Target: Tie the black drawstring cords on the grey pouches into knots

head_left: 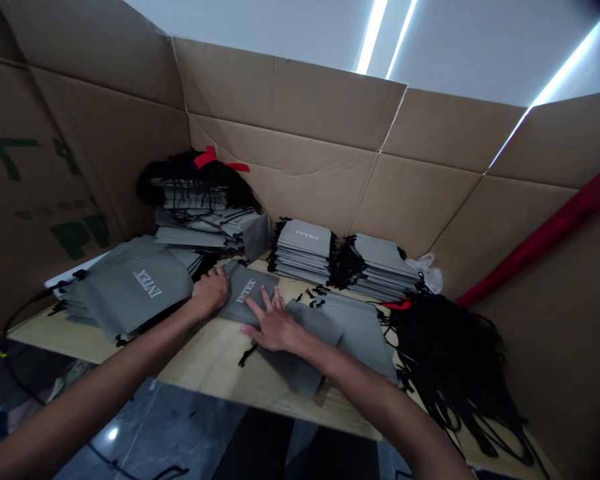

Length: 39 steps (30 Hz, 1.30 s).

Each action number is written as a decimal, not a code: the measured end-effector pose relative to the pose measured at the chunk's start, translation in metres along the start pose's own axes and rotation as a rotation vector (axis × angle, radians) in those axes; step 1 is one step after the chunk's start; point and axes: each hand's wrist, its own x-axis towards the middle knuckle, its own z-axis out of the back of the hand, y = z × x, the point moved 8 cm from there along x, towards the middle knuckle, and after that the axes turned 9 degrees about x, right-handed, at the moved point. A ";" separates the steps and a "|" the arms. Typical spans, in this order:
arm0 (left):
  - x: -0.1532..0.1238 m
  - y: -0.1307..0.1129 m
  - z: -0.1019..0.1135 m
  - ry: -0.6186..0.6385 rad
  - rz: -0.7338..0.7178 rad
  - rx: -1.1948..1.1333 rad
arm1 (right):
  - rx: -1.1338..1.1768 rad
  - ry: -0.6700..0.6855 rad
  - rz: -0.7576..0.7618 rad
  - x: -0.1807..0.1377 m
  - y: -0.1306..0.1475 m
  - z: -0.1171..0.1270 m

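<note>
A grey drawstring pouch printed INTEX lies flat on the wooden board, between my hands. My left hand has its fingers curled at the pouch's left edge, gripping it there. With fingers spread, my right hand rests on the pouch's right part. Under and beside my right forearm lie more grey pouches. To the left of my left hand sits a loose pile of INTEX pouches with black cord ends.
Two neat pouch stacks stand along the back. A taller heap of pouches and black cords fills the back left corner. Black cords spill over the right side. Cardboard walls enclose the wooden board.
</note>
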 end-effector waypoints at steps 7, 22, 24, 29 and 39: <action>0.009 0.018 -0.008 0.071 -0.015 0.000 | -0.011 0.026 -0.037 0.005 0.001 -0.006; -0.020 -0.031 0.050 -0.201 -0.110 0.029 | -0.009 -0.117 -0.068 -0.001 -0.007 0.078; -0.026 -0.052 0.057 -0.180 -0.220 0.002 | -0.028 -0.176 -0.139 -0.009 -0.023 0.116; -0.042 -0.121 0.034 0.080 -0.512 -0.096 | -0.096 -0.294 -0.263 -0.038 -0.051 0.182; -0.058 -0.191 -0.015 0.328 -0.607 -0.260 | -0.115 -0.258 -0.315 -0.068 -0.069 0.204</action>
